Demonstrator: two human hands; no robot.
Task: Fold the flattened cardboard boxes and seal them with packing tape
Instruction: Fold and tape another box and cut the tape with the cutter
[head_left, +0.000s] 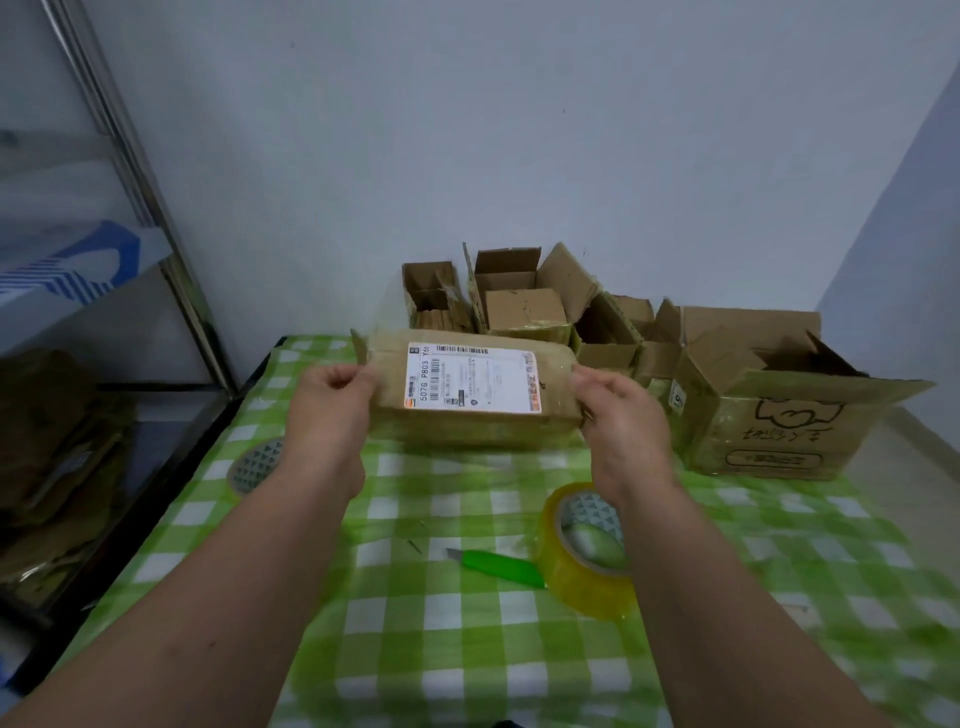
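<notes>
A brown cardboard box (467, 426) with a white shipping label on its top face is held just above the green checked tablecloth (467, 649). My left hand (332, 400) grips its left end, fingers curled around the edge. At the box's right end, my right hand (618, 415) grips the same way. A roll of clear yellowish packing tape (582, 556) stands on its edge near my right forearm. To its left lies a green utility knife (498, 566). A second tape roll (254, 465) lies flat, partly hidden behind my left forearm.
Several opened cardboard boxes (519, 301) stand at the table's far edge against the wall. A larger open box (763, 410) sits at the right. Left of the table a metal shelf (156, 234) stands above a dark pile of flattened cardboard (52, 467).
</notes>
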